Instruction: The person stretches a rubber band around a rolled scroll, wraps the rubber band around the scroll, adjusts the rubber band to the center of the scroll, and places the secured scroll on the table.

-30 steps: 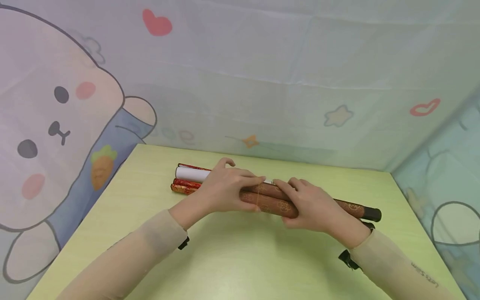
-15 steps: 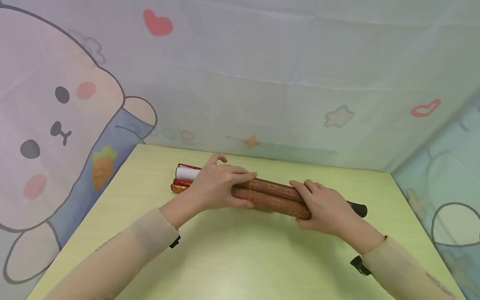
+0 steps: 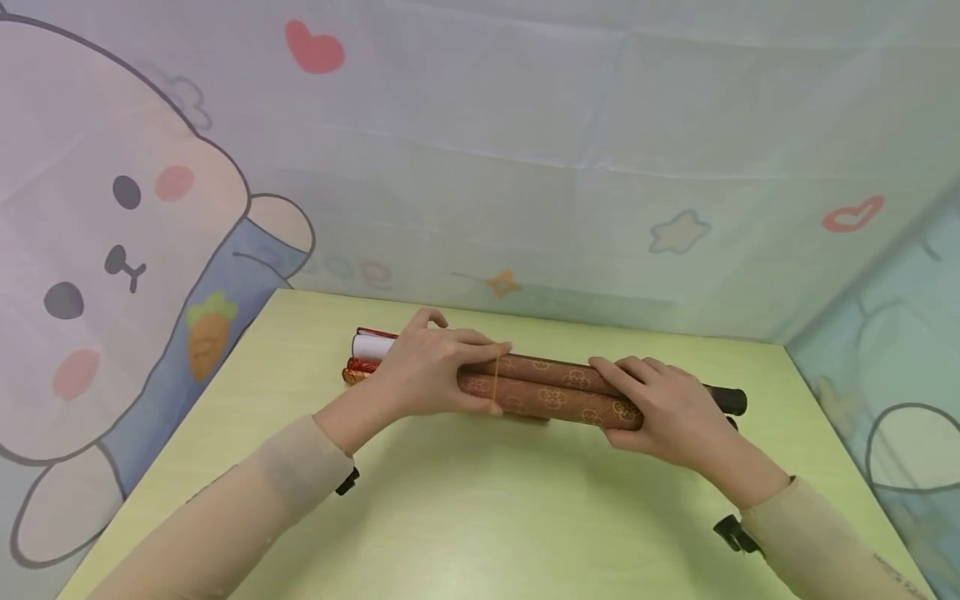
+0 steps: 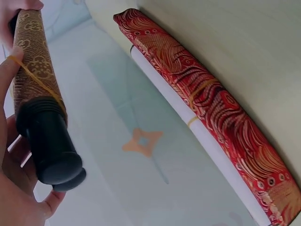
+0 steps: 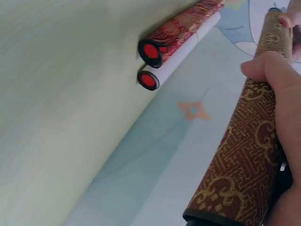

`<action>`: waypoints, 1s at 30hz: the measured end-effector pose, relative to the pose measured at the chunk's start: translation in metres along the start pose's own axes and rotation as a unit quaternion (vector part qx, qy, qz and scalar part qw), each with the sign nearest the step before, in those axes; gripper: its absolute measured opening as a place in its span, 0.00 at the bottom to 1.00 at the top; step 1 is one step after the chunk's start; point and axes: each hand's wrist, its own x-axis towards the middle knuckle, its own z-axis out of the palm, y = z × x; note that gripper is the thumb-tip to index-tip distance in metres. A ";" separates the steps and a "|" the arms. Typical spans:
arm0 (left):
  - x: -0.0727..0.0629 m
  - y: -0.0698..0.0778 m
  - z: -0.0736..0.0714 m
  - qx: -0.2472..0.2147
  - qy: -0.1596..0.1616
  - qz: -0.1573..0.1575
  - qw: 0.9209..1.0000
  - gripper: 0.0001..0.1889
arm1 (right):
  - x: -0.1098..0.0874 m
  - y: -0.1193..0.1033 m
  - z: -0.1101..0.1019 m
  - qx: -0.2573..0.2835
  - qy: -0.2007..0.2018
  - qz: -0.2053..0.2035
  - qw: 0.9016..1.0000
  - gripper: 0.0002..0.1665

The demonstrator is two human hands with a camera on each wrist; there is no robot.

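Note:
Two brown brocade scrolls (image 3: 551, 397) with gold patterns lie side by side, held above the table. My left hand (image 3: 427, 371) holds them towards their left end, its fingers and thumb around them. A thin yellow rubber band (image 4: 41, 84) circles the scrolls at my left fingertips. My right hand (image 3: 671, 412) grips the same pair nearer their right end. Black knobs (image 4: 52, 146) cap the end in the left wrist view. Beyond and below, a red patterned scroll (image 4: 202, 94) rests on the table beside a white roll (image 5: 181, 54); my left hand partly hides both in the head view.
The pale yellow-green table (image 3: 487, 508) extends in front of the hands. A printed cloth (image 3: 540, 167) with a cartoon bear hangs behind the table's far edge, and another patterned cloth (image 3: 907, 400) is at the right.
My right hand has slid right along the brown scrolls, and my left hand has shifted slightly left with the rubber band. The scrolls' right end has risen a little in the head view.

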 end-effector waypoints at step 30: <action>0.024 0.023 0.007 -0.005 -0.045 -0.015 0.999 0.43 | 0.037 -0.023 0.006 0.021 -0.019 -0.003 1.000 0.43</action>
